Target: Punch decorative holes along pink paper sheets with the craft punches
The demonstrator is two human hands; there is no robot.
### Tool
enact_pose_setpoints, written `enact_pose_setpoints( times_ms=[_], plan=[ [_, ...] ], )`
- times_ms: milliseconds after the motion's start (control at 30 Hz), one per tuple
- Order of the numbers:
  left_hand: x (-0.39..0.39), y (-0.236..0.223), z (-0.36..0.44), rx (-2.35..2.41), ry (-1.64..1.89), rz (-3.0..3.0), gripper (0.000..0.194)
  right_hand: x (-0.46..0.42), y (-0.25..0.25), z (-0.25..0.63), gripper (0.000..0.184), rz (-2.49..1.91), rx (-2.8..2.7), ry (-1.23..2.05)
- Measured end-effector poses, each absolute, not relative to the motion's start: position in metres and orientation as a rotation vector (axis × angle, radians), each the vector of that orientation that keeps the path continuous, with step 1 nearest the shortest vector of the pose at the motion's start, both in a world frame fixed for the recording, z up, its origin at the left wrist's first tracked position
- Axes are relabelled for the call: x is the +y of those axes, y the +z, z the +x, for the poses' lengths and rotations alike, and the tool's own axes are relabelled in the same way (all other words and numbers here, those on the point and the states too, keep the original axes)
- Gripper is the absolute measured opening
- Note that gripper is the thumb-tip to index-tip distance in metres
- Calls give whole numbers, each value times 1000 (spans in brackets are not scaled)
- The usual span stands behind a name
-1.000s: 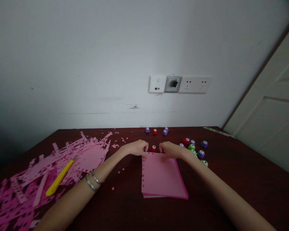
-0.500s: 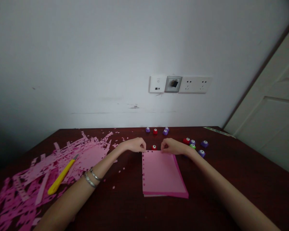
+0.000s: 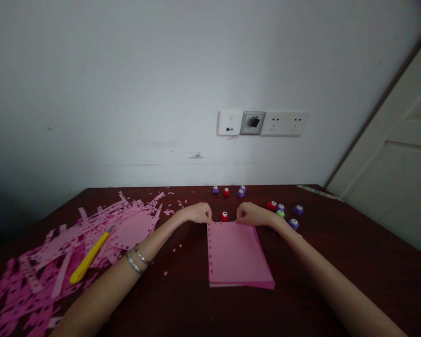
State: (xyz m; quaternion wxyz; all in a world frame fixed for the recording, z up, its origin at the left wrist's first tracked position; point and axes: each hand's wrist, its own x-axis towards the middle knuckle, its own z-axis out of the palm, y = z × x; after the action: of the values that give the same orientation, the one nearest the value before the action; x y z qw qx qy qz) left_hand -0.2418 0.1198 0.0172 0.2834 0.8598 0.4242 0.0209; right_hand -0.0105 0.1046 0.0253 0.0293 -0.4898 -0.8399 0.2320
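Pink rectangular paper stack (image 3: 236,252): holes (image 3: 211,256) are lining left edge, partly far edge, others appearing unpunched; left hand (image 3: 199,213), right hand (image 3: 250,214) are pinching far edge.

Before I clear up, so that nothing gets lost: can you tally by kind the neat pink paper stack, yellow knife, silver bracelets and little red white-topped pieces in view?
Neat pink paper stack: 1
Yellow knife: 1
Silver bracelets: 2
Red white-topped pieces: 3
Total: 7
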Motion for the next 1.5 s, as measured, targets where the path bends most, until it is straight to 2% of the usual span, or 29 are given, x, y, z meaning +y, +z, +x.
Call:
enact_pose_setpoints(
  times_ms=[600,1500],
  plan=[
    [121,14,-244,1172,158,2276,14,101,29,-12,12,-1556,-2560,674],
    [127,9,-248,1233,233,2318,18,118,5,-7,14,-1400,-2526,561]
  ],
)
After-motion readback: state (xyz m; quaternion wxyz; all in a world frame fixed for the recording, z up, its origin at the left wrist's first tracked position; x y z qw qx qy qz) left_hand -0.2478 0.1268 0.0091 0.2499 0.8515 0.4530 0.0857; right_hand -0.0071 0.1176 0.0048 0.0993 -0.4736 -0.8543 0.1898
